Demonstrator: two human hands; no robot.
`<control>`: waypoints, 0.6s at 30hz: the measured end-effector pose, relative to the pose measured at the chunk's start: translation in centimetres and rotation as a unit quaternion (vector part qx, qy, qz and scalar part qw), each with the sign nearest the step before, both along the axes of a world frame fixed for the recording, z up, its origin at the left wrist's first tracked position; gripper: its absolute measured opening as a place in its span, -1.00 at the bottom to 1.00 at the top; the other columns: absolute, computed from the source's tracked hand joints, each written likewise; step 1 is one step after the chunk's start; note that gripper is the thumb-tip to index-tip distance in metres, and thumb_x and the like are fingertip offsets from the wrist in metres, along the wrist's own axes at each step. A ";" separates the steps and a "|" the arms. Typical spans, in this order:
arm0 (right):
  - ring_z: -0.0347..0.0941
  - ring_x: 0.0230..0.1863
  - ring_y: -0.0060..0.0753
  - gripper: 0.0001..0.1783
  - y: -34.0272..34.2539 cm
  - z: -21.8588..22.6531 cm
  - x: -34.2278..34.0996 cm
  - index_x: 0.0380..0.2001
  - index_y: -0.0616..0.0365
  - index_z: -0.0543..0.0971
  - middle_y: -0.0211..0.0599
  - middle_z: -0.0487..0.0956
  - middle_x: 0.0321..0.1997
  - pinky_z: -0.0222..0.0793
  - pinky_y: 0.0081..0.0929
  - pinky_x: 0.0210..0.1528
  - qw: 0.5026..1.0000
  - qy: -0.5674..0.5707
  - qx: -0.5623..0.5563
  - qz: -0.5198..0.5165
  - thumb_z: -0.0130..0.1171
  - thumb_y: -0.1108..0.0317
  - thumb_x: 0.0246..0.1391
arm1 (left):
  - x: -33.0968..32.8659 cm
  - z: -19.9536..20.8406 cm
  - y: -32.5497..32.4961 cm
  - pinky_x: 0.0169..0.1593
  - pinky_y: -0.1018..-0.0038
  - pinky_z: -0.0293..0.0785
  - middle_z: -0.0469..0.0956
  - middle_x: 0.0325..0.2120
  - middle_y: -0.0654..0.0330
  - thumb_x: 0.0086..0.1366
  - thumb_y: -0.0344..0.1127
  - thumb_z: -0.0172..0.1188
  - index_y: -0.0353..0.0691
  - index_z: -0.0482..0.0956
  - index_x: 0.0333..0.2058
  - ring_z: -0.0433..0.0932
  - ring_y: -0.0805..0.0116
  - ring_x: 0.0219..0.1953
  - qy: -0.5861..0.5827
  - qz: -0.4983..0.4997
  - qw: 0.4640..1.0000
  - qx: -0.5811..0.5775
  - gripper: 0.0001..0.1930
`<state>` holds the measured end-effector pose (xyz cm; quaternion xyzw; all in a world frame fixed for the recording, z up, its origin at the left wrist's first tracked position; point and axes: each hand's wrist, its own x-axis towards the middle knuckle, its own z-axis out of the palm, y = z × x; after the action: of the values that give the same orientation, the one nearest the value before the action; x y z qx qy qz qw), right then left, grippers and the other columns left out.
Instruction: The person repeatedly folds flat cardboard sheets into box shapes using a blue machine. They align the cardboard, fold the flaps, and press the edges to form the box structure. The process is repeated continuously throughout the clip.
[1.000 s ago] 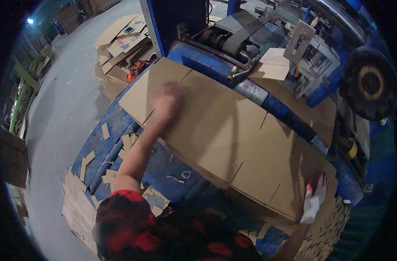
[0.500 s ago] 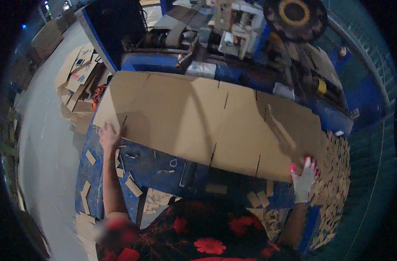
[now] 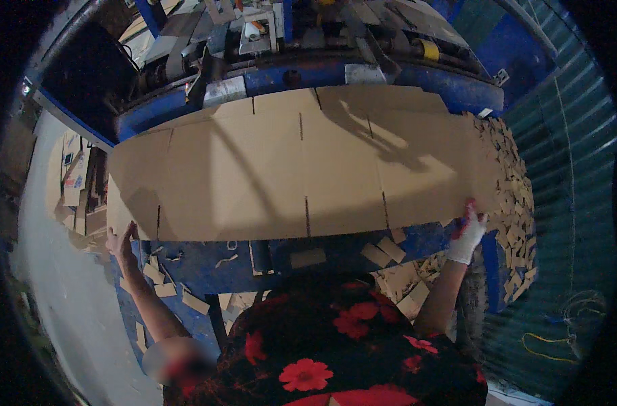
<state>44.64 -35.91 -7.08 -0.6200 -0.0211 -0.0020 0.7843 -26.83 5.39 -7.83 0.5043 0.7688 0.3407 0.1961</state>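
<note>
A long brown cardboard sheet (image 3: 254, 162) with short slots cut along both long sides stretches across the blue work table, one stack or several sheets I cannot tell. My bare left hand (image 3: 122, 243) pinches its near left corner, thumb on the edge and fingers partly hidden. At the near right corner my right hand (image 3: 469, 237), in a white glove with red fingertips, is closed on the edge, its lower fingers out of sight. Shadows fall over the sheet, whose far edge lies against the blue machine (image 3: 291, 78).
Small cardboard offcuts (image 3: 195, 301) litter the blue table (image 3: 254, 274). A big heap of scraps (image 3: 515, 196) rises at the right, beside a green corrugated wall (image 3: 572, 203). Flattened cardboard (image 3: 72, 183) is stacked on the floor at the left. A yellow cord (image 3: 549, 348) hangs lower right.
The view has swung to the right. My right hand has gone from spread on top of the sheet to gripping its near edge. The sheet's near edge now runs more level across the picture.
</note>
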 end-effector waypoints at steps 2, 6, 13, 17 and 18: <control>0.45 -0.06 -0.29 -0.35 0.6 4.0 -1.2 0.20 0.15 0.25 -0.21 0.47 0.02 0.44 -0.36 -0.02 0.994 -0.098 0.057 0.002 0.19 0.52 0.02 | 0.3 0.7 -0.8 0.08 0.32 0.40 0.24 0.12 -0.07 0.07 -0.26 0.35 -0.44 0.17 0.20 0.42 0.15 0.04 -0.193 -0.043 0.974 0.110 -0.21; 0.39 0.05 -0.20 -0.37 2.7 8.7 -7.8 0.18 0.18 0.28 -0.17 0.41 0.10 0.29 -0.27 0.16 0.983 -0.125 -0.002 0.131 0.21 0.45 0.01 | 3.7 2.2 -4.0 0.04 0.42 0.45 0.34 0.06 0.01 0.16 -0.51 0.21 -0.45 0.24 0.14 0.46 0.27 -0.01 -0.253 -0.151 0.920 0.258 -0.43; 0.31 0.18 0.01 -0.46 10.1 6.2 -14.2 -0.03 -0.02 0.50 -0.13 0.43 0.12 0.17 0.09 0.17 0.473 -0.666 -0.428 0.386 0.28 0.26 -0.21 | 15.7 5.7 -11.3 0.02 0.45 0.39 0.40 0.03 0.03 0.19 -0.55 0.16 -0.32 0.22 0.19 0.45 0.28 -0.02 -0.096 -0.180 0.928 0.311 -0.42; 0.34 0.12 0.07 -0.47 10.4 5.0 -12.9 -0.06 -0.04 0.53 -0.14 0.45 0.08 0.21 0.16 0.07 0.453 -0.648 -0.450 0.416 0.22 0.30 -0.26 | 19.5 3.9 -12.6 0.05 0.38 0.38 0.41 0.02 0.04 0.15 -0.64 0.14 -0.31 0.12 0.24 0.44 0.19 0.02 -0.094 -0.293 0.891 0.334 -0.32; 0.34 0.11 0.07 -0.47 10.6 4.9 -12.4 -0.05 -0.03 0.52 -0.14 0.45 0.08 0.22 0.16 0.05 0.454 -0.667 -0.430 0.405 0.21 0.32 -0.25 | 20.3 3.4 -12.3 0.06 0.36 0.39 0.41 0.03 0.03 0.14 -0.64 0.14 -0.30 0.13 0.25 0.44 0.16 0.04 -0.096 -0.311 0.904 0.276 -0.32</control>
<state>32.19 -25.34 -2.15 -0.6090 -0.7846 -0.0873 0.0761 -6.56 -6.88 -4.43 0.7166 0.4253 0.5081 0.2179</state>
